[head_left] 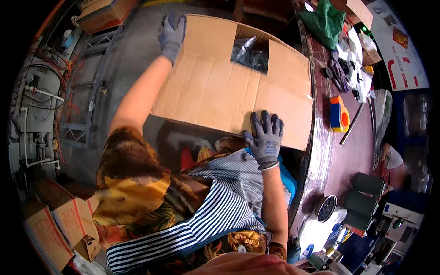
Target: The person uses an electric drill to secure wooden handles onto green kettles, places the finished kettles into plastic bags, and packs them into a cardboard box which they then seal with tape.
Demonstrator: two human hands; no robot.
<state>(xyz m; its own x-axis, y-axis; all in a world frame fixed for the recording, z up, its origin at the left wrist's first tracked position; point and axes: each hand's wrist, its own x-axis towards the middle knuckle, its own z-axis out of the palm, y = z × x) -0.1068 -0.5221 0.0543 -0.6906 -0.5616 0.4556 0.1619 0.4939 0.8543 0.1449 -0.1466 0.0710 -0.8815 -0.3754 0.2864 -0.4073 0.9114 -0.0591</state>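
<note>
1. The box lies in front of the person, beside the desk; what bears its weight is hidden.
2. Through the gap in its top, dark, shiny contents show partly; their kind is hard to make out.
3. The left arm reaches far forward, the gloved left hand at the box's far left edge, fingers pointing away. Its grip is unclear: I cannot tell whether it clamps the cardboard.
4. The right forearm rises from below; the gloved right hand lies at the near edge, fingers spread apart, palm down.
</note>
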